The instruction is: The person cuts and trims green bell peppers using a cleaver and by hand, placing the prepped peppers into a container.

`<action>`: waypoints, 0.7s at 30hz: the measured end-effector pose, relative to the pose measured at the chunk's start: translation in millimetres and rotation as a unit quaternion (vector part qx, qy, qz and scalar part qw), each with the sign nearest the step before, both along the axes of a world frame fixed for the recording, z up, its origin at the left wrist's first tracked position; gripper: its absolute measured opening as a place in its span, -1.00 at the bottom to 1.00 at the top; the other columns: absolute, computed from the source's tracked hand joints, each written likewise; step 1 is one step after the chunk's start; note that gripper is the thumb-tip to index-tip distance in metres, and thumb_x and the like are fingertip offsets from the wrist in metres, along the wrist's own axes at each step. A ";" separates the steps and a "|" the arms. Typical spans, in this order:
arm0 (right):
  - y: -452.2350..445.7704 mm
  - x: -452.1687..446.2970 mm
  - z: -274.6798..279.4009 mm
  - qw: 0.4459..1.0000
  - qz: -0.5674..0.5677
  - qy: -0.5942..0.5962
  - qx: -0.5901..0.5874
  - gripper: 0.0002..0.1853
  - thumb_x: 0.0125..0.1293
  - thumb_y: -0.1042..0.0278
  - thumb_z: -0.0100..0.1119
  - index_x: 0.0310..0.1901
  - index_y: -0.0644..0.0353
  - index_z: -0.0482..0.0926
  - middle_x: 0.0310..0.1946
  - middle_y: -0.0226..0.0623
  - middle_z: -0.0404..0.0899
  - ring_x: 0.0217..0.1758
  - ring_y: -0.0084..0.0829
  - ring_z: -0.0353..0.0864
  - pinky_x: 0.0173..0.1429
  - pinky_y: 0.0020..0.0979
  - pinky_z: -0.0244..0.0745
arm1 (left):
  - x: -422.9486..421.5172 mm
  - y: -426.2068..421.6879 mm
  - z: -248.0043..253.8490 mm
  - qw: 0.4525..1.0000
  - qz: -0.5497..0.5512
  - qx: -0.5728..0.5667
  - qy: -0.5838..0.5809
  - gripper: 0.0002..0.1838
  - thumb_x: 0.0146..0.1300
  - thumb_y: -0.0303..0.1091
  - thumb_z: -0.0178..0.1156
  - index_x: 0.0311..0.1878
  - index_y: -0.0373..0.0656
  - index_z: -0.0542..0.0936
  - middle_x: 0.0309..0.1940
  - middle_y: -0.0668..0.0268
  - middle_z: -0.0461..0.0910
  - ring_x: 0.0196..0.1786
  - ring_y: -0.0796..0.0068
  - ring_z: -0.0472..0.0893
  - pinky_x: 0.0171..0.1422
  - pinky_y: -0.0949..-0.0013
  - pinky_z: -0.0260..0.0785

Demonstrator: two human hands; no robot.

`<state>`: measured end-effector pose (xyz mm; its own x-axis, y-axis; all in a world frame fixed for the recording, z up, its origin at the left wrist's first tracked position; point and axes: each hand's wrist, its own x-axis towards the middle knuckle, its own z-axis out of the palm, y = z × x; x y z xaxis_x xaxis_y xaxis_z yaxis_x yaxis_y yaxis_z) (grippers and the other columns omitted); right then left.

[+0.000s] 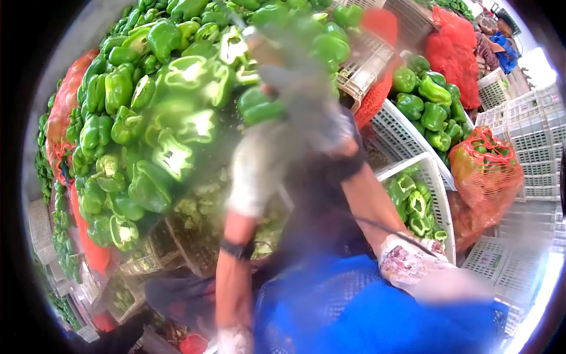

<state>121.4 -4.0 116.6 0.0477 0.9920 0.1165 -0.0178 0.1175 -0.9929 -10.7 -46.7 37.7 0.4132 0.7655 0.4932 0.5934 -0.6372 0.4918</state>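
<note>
My left hand [253, 171], in a whitish glove, reaches up at the centre with its fingers closed around a green bell pepper [259, 106]. Above it and partly over it is my right hand [306, 88], in a grey glove and smeared by motion. From its closed fingers a thin grey blade, seemingly a knife [233, 16], points up and left. Close by on the left lies a large heap of green bell peppers [118, 88]. Several cut halves [191, 71] in it show pale insides.
To the right, a white crate [436, 194] holds cut peppers, and another crate [389, 127] holds whole ones. A red mesh sack [486, 162] of peppers leans beside stacked crates [530, 135]. Blue cloth [389, 312] covers my lap. Pale green scraps [203, 212] lie below the heap.
</note>
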 end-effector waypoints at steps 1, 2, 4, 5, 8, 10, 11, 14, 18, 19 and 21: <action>-12.7 13.2 7.4 0.999 -0.007 0.041 -0.012 -0.36 0.33 0.42 0.08 0.46 0.23 0.27 -0.10 -0.16 0.60 -0.26 -0.44 0.58 -0.26 -0.51 0.53 | 25.0 15.2 7.3 0.999 -0.017 -0.003 0.032 -0.70 0.13 -0.57 0.20 -0.03 -0.17 0.65 -0.08 0.14 0.65 -0.01 0.03 0.62 0.18 0.12 0.47; -24.5 24.6 11.2 0.992 -0.064 -0.004 0.113 -0.34 0.29 0.48 0.13 0.45 0.25 0.27 -0.13 -0.18 0.59 -0.29 -0.45 0.57 -0.33 -0.50 0.50 | 44.3 33.6 10.9 0.997 -0.035 -0.006 0.064 -0.70 0.12 -0.55 0.20 -0.04 -0.18 0.65 -0.08 0.15 0.65 -0.01 0.01 0.61 0.19 0.11 0.47; -42.7 42.4 26.1 0.946 -0.200 -0.071 0.246 -0.37 0.25 0.56 0.18 0.40 0.30 0.32 -0.19 -0.20 0.59 -0.36 -0.49 0.55 -0.40 -0.50 0.46 | 70.5 76.6 -4.6 0.986 -0.084 0.069 0.129 -0.54 0.10 -0.51 0.18 0.13 -0.09 0.58 0.09 0.03 0.52 0.10 -0.09 0.55 0.25 0.04 0.40; -48.9 48.1 38.4 0.925 -0.265 -0.084 0.259 -0.41 0.25 0.58 0.19 0.35 0.34 0.36 -0.21 -0.20 0.59 -0.39 -0.51 0.54 -0.40 -0.52 0.45 | 80.9 91.5 -3.1 0.977 -0.113 0.072 0.166 -0.48 0.10 -0.50 0.16 0.20 -0.05 0.56 0.16 0.00 0.47 0.14 -0.13 0.52 0.29 0.01 0.37; -62.5 68.0 63.1 0.919 -0.353 0.023 0.171 -0.59 0.29 0.57 0.17 0.18 0.44 0.47 -0.28 -0.21 0.58 -0.47 -0.51 0.52 -0.38 -0.53 0.45 | 101.6 115.1 -2.1 0.960 -0.172 0.046 0.215 -0.47 0.02 -0.61 0.21 0.15 -0.13 0.56 0.18 0.02 0.47 0.16 -0.11 0.51 0.29 0.00 0.39; -69.6 102.7 43.6 0.915 -0.326 0.032 0.235 -0.64 0.28 0.60 0.18 0.12 0.42 0.49 -0.33 -0.23 0.56 -0.52 -0.51 0.49 -0.43 -0.52 0.42 | 108.5 122.0 -0.6 0.960 -0.179 -0.025 0.215 -0.36 -0.06 -0.62 0.24 0.21 -0.07 0.51 0.23 -0.01 0.42 0.21 -0.15 0.47 0.27 -0.03 0.40; -71.8 120.2 32.1 0.912 -0.323 0.037 0.250 -0.67 0.28 0.61 0.18 0.09 0.41 0.50 -0.36 -0.24 0.55 -0.54 -0.51 0.48 -0.45 -0.52 0.41 | 109.6 123.7 -2.8 0.963 -0.178 -0.032 0.201 -0.36 -0.07 -0.61 0.26 0.20 -0.08 0.52 0.24 -0.03 0.41 0.22 -0.15 0.46 0.27 -0.03 0.40; -69.7 137.0 1.9 0.920 -0.346 0.059 0.172 -0.69 0.27 0.63 0.21 0.05 0.39 0.50 -0.38 -0.26 0.54 -0.56 -0.52 0.47 -0.50 -0.53 0.40 | 99.5 130.1 -32.0 0.990 -0.131 -0.010 0.050 -0.46 -0.04 -0.62 0.30 0.10 -0.14 0.55 0.05 0.05 0.54 0.04 -0.01 0.57 0.10 0.10 0.50; -63.7 113.4 2.3 0.950 -0.308 -0.011 0.044 -0.50 0.24 0.63 0.27 0.24 0.34 0.45 -0.40 -0.40 0.52 -0.56 -0.64 0.43 -0.53 -0.59 0.35 | 73.9 122.2 -23.5 0.961 -0.038 -0.119 -0.247 -0.64 0.15 -0.72 0.14 0.02 -0.22 0.55 -0.17 0.22 0.64 -0.32 0.47 0.64 -0.34 0.44 0.61; -61.6 106.6 5.5 0.954 -0.297 -0.050 0.011 -0.41 0.24 0.62 0.29 0.32 0.31 0.42 -0.41 -0.47 0.51 -0.55 -0.69 0.41 -0.53 -0.60 0.33 | 69.2 118.6 -1.7 0.941 -0.022 -0.209 -0.265 -0.64 0.14 -0.73 0.13 0.02 -0.24 0.55 -0.15 0.19 0.64 -0.32 0.45 0.64 -0.28 0.43 0.62; -60.2 98.4 0.2 0.952 -0.283 -0.117 -0.004 -0.35 0.22 0.59 0.33 0.39 0.25 0.43 -0.44 -0.57 0.48 -0.56 -0.77 0.36 -0.52 -0.63 0.30 | 57.9 126.8 -18.0 0.952 -0.058 -0.188 -0.236 -0.58 0.14 -0.75 0.10 0.08 -0.22 0.54 -0.08 0.15 0.61 -0.18 0.38 0.66 -0.07 0.37 0.62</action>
<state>219.8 -64.2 116.8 0.5492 0.8156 0.1821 0.2671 0.0352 -0.9630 47.2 80.1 19.6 0.3066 0.8873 0.3446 0.1866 -0.4110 0.8923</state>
